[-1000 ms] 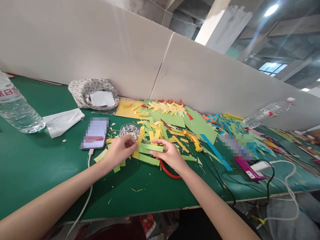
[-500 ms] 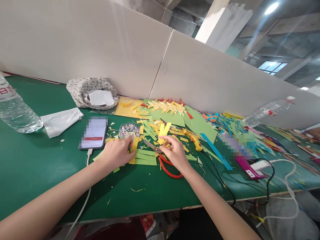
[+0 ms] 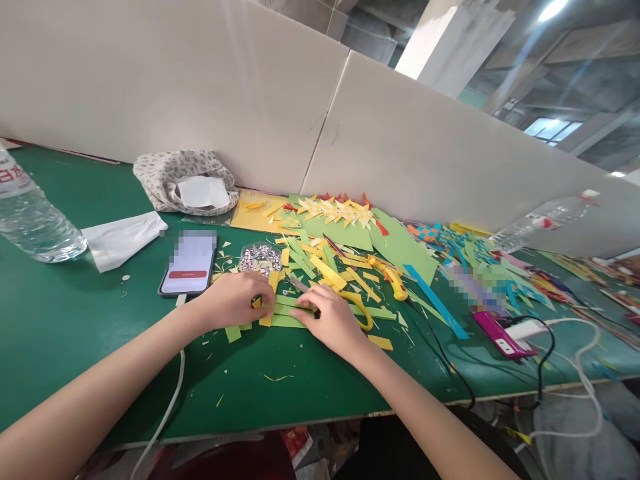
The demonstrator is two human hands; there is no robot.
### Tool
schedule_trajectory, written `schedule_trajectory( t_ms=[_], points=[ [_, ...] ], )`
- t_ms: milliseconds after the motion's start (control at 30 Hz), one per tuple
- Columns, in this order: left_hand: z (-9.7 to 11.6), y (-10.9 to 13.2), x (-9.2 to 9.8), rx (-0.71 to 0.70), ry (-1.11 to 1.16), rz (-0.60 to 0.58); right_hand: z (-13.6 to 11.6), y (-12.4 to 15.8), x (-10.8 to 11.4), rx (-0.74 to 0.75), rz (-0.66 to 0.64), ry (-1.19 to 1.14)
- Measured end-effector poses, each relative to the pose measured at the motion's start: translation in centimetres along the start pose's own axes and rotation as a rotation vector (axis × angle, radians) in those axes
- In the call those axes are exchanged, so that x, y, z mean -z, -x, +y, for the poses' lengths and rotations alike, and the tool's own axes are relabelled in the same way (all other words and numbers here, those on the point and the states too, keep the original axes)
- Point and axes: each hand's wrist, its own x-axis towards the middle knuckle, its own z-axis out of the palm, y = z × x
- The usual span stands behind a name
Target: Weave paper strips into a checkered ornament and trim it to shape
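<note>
Green paper strips [image 3: 287, 321] lie side by side on the green table, crossed at their left part by an upright yellow strip [image 3: 269, 298]. My left hand [image 3: 243, 299] is closed with its fingertips at that yellow strip; what it grips is too small to tell. Over the right part of the green strips is my right hand [image 3: 330, 313], its thumb and fingers on a green strip. Scissors with yellow handles [image 3: 367, 313] lie partly under my right hand. A clear case of small beads [image 3: 260, 259] sits just behind my left hand.
A phone [image 3: 189, 263] with a white cable is at the left, near a water bottle [image 3: 37, 213] and a patterned cloth bag [image 3: 183, 180]. Behind are paper scraps and woven paper pieces [image 3: 335, 210]. A yellow glue gun [image 3: 393, 277] and a magenta power strip [image 3: 500, 337] are at the right.
My right hand has moved down and left onto the green strips, without the yellow strips it held. The red-handled scissors are no longer visible, and yellow-handled ones now show.
</note>
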Motion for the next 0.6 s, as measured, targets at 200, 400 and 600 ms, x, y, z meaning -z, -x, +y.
schedule_trajectory(
  t_ms=[200,400,600],
  points=[
    [0.6,0.0,-1.0,0.027,0.011,-0.033,0.0,-0.4,0.2,-0.055,-0.103,0.077],
    [1.3,0.2,-1.1,-0.064,-0.139,0.023,0.2,-0.4,0.8,-0.022,-0.113,0.084],
    [0.9,0.2,-0.7,-0.094,-0.238,0.023,-0.7,0.1,-0.4,0.23,0.066,-0.023]
  ],
)
